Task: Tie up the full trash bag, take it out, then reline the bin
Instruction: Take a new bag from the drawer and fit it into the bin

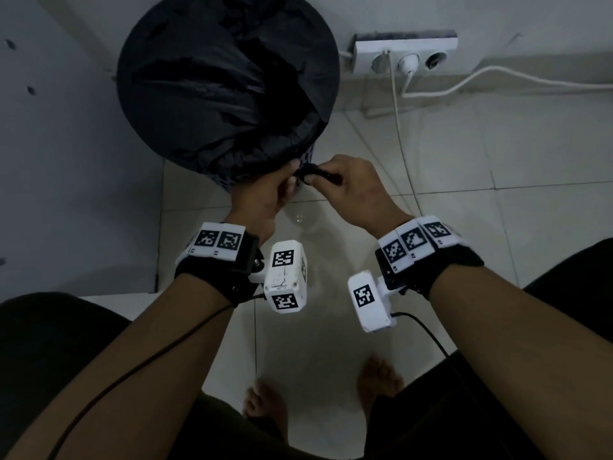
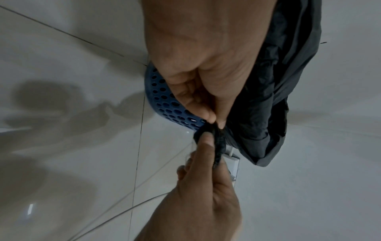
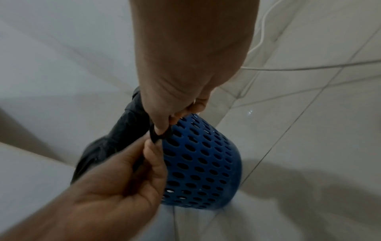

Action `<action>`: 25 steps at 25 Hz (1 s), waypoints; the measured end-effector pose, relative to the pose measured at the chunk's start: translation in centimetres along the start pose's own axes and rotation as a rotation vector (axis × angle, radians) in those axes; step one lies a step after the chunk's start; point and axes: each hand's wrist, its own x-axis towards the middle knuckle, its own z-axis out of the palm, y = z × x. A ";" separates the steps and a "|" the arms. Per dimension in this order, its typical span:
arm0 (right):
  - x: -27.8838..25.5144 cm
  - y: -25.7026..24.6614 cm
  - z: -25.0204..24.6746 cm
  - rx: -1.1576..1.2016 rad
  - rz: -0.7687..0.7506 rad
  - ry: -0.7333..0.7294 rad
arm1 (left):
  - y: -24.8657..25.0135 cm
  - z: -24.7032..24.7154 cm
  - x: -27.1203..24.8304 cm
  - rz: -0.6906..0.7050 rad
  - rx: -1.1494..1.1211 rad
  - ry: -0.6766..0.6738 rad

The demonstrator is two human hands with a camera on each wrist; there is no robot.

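A black trash bag [image 1: 225, 84] lines a round blue perforated bin [image 3: 202, 163] on the tiled floor and drapes over its rim. At the bin's near edge, a twisted tail of the bag [image 1: 331, 176] is drawn out sideways. My left hand [image 1: 288, 175] pinches the tail close to the bin wall. My right hand [image 1: 313, 177] pinches the same tail just to the right. In the left wrist view the left hand [image 2: 213, 121] nips the dark twist [image 2: 218, 146] from above and the right hand [image 2: 206, 138] from below. In the right wrist view the tail [image 3: 153, 135] loops around the right hand's fingertips [image 3: 163, 128].
A white power strip [image 1: 404, 56] with plugs sits against the wall behind the bin, and white cables [image 1: 398, 127] trail over the floor to the right. A white panel [image 1: 66, 161] stands to the left of the bin. My bare feet [image 1: 265, 403] stand on the tiles below.
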 end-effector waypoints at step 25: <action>1.8 -5.3 1.9 0.920 0.595 0.090 | 0.4 -2.7 -0.9 -0.077 -0.013 0.035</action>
